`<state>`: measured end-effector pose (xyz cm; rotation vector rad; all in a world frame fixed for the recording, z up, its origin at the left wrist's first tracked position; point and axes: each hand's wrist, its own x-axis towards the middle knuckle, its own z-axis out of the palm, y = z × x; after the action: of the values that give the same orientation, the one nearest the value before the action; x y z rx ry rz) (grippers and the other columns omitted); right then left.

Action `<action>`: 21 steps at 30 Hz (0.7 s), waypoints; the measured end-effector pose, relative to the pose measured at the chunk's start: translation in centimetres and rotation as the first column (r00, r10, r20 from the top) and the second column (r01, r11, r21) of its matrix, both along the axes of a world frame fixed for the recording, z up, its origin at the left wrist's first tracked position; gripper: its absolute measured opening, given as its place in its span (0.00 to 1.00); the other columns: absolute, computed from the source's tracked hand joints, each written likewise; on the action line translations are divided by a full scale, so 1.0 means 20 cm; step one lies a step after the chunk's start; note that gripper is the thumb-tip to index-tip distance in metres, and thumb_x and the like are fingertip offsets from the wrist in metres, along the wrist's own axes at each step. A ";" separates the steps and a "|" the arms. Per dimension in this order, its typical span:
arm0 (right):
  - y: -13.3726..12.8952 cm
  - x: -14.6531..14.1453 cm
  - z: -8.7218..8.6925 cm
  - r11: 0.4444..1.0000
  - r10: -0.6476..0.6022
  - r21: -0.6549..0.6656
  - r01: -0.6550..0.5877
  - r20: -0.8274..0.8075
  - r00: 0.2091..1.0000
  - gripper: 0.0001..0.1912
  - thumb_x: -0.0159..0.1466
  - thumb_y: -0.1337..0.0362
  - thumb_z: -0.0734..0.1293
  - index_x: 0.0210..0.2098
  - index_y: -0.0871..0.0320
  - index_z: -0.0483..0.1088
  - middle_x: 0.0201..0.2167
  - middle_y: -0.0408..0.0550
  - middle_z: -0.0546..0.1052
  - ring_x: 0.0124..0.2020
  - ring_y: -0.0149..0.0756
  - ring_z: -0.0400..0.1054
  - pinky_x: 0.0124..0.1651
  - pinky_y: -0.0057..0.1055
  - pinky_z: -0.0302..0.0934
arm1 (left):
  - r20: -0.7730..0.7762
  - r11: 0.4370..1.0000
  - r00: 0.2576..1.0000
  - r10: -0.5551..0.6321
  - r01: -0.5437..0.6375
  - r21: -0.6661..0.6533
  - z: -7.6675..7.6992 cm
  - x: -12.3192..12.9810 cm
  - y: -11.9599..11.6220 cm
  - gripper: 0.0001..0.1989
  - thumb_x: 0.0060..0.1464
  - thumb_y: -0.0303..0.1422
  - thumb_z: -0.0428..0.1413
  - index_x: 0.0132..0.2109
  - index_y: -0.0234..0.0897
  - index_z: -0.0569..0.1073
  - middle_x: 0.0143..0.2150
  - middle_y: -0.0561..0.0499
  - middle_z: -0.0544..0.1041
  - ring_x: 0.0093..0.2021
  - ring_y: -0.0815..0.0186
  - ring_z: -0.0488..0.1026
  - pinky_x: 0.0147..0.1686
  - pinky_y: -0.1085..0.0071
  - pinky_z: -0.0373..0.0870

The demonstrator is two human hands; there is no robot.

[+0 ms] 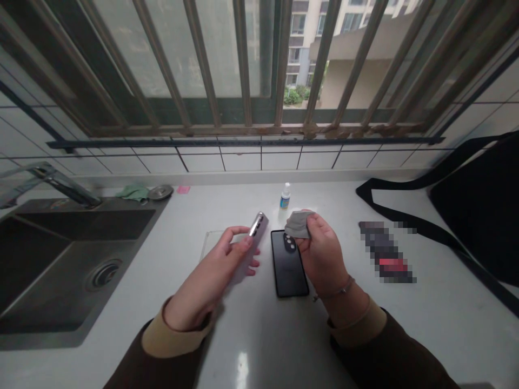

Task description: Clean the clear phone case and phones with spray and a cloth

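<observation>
My left hand (233,251) is closed around a silver phone (257,227), tilted on its edge above the counter. Its rear camera lenses show near the upper end. My right hand (322,248) pinches a folded grey cloth (299,224) between thumb and fingers, a short way right of the phone. Below the cloth, a black phone case (290,275) with a camera cutout lies on the counter, partly covered by the right hand. Behind them stands a small spray bottle (285,198) with a blue label and white cap. A clear flat piece (211,241) lies partly behind the left hand.
At the left are a dark sink (60,292) and a chrome faucet (67,186). A green cloth (134,193), a metal strainer (160,192) and a pink piece (184,189) sit by its rim. A black bag (478,189) with straps and a pixelated item (387,251) lie right.
</observation>
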<state>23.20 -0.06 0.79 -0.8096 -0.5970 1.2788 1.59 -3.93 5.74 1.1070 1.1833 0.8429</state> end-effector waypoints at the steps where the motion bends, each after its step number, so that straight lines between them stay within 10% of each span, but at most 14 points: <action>1: 0.01 0.00 -0.01 1.000 -0.012 -0.009 0.013 0.024 1.000 0.15 0.66 0.51 0.74 0.45 0.54 0.75 0.39 0.47 0.82 0.39 0.37 0.77 0.41 0.33 0.72 | -0.096 0.997 0.993 0.073 -0.070 0.041 0.00 -0.03 0.00 0.31 0.65 0.57 0.57 0.64 0.42 0.65 0.48 0.43 0.81 0.43 0.57 0.82 0.44 0.60 0.79; 5: 0.00 0.00 -0.03 1.000 0.000 -0.011 0.002 0.126 0.992 0.16 0.68 0.50 0.72 0.47 0.54 0.76 0.38 0.46 0.81 0.36 0.36 0.75 0.36 0.31 0.69 | -0.587 0.958 0.761 0.276 -0.170 0.230 0.03 -0.14 -0.02 0.39 0.62 0.59 0.58 0.70 0.43 0.62 0.52 0.42 0.81 0.43 0.53 0.82 0.40 0.60 0.77; 9: -0.02 0.01 -0.04 1.000 -0.026 0.015 0.023 0.323 0.946 0.18 0.71 0.47 0.69 0.50 0.53 0.77 0.35 0.44 0.78 0.32 0.34 0.70 0.34 0.31 0.66 | -0.930 0.940 0.134 0.342 -0.061 0.337 0.06 -0.15 -0.01 0.33 0.65 0.52 0.57 0.61 0.26 0.73 0.53 0.31 0.80 0.49 0.42 0.81 0.45 0.55 0.76; 11: -0.03 0.01 -0.04 0.998 -0.048 0.050 0.030 0.412 0.910 0.17 0.73 0.47 0.68 0.50 0.53 0.77 0.34 0.44 0.77 0.31 0.34 0.69 0.34 0.31 0.65 | -0.964 0.964 -0.032 0.264 -0.034 0.265 0.05 -0.13 0.01 0.31 0.66 0.52 0.54 0.53 0.23 0.77 0.49 0.28 0.80 0.49 0.41 0.80 0.45 0.55 0.75; 21: -0.05 0.01 -0.01 0.990 -0.102 0.135 0.027 0.589 0.801 0.18 0.75 0.48 0.66 0.49 0.54 0.77 0.39 0.48 0.80 0.37 0.39 0.73 0.40 0.36 0.66 | -0.992 0.995 -0.084 0.092 -0.030 0.095 -0.03 -0.09 0.07 0.34 0.69 0.54 0.49 0.51 0.23 0.81 0.46 0.29 0.82 0.49 0.42 0.82 0.45 0.57 0.75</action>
<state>23.49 -1.04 0.50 -1.1301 -1.1315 0.8968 -0.14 -2.57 5.17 1.8191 2.5285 -0.2093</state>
